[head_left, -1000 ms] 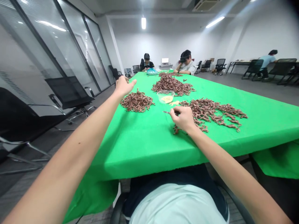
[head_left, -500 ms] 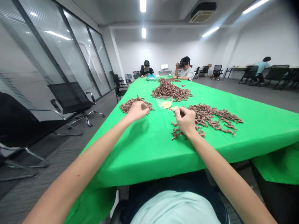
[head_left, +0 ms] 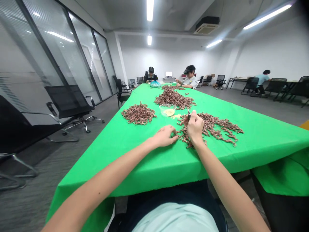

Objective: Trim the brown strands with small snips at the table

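Observation:
My left hand (head_left: 166, 136) is low over the green cloth, at the left edge of the near pile of small, twisted, reddish-brown pieces (head_left: 217, 125). Its thumb and fingers are curved and apart, with the fingertips at the outermost pieces. Closed around a small tool with a dark handle and a thin metal tip (head_left: 189, 113), my right hand (head_left: 196, 126) is over the same pile; the tip points up and away from me. The tool's exact kind is hard to make out. Beyond the hands stands a clear round bowl (head_left: 164, 109) with pale yellowish bits inside.
Pale crumbs (head_left: 176, 116) lie beside the bowl. Another brown pile (head_left: 138, 114) is on the left, and a larger one (head_left: 175, 98) farther back. A bluish plastic bag (head_left: 155, 84) sits near two people at the far end of the green-covered table (head_left: 135, 154). Office chairs (head_left: 70, 100) stand left.
My left hand has moved from the left pile, rightward and toward me, to the near pile. My right hand has drawn the tool back from the bowl, its tip now pointing upward.

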Demonstrator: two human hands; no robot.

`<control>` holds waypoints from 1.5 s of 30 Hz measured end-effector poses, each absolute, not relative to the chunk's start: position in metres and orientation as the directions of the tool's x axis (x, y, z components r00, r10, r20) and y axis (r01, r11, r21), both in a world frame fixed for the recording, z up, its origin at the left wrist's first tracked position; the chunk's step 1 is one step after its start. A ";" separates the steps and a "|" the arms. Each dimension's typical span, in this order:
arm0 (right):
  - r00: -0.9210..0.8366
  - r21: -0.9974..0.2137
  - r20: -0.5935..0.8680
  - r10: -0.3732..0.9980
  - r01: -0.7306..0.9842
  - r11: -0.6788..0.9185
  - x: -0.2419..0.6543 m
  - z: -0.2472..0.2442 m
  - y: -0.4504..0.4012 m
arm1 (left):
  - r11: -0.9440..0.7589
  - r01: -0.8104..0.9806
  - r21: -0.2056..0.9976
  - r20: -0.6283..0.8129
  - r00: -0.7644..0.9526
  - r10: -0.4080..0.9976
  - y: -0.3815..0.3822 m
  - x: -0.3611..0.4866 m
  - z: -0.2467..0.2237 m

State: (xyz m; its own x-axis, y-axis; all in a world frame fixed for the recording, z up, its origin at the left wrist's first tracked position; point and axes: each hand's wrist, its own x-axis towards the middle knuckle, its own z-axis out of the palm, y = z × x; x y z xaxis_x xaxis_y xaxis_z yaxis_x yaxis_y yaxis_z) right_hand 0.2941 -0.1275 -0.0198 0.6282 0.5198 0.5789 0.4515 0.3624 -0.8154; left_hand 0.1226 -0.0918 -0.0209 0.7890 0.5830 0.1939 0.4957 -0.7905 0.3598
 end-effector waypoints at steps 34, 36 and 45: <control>0.468 -0.818 0.519 0.715 0.515 0.255 0.285 -0.019 -0.125 | -0.735 0.596 0.322 0.026 0.771 0.637 -0.085 0.120 -0.035; 0.462 -0.789 0.547 0.698 0.563 0.246 0.286 -0.017 -0.127 | -0.738 0.581 0.343 0.046 0.775 0.631 -0.085 0.119 -0.036; 0.474 -0.807 0.476 0.741 0.569 0.155 0.294 -0.020 -0.126 | -0.709 0.452 0.541 0.281 0.698 0.659 -0.085 0.129 -0.038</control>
